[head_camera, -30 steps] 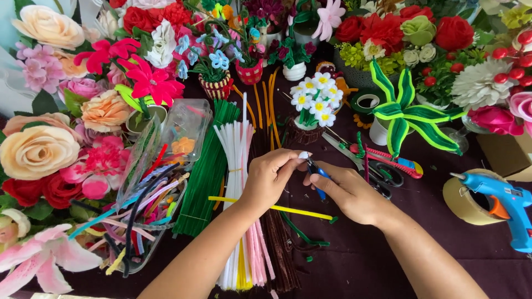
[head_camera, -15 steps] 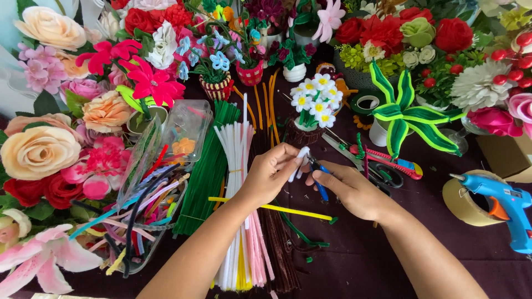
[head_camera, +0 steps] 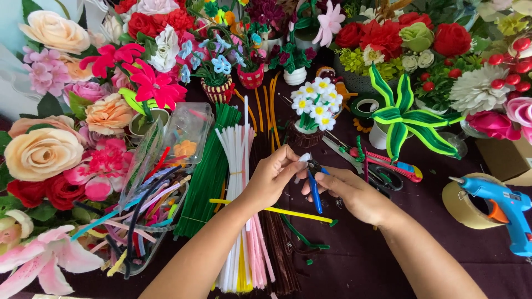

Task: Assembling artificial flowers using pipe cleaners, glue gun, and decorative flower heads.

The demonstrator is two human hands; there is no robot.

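My left hand (head_camera: 272, 176) pinches a short white pipe cleaner piece (head_camera: 304, 158) at its fingertips, above the bundles of white and pink pipe cleaners (head_camera: 239, 166). My right hand (head_camera: 354, 194) grips small blue-handled pliers (head_camera: 315, 188), whose jaws meet the white piece between both hands. A yellow pipe cleaner (head_camera: 288, 212) lies across the dark table under my wrists. Green pipe cleaners (head_camera: 208, 171) and brown ones (head_camera: 277, 249) lie beside the white bundle.
Handmade flowers crowd the left and back edges. A clear box of mixed pipe cleaners (head_camera: 149, 194) sits left. Scissors with red handles (head_camera: 382, 166), a blue glue gun (head_camera: 507, 207), a tape roll (head_camera: 463, 207) and a green striped plant (head_camera: 402, 119) stand at right.
Both hands stayed nearly in place. The pliers have tilted so the blue handles point more towards me, and the white piece sits closer against their jaws.
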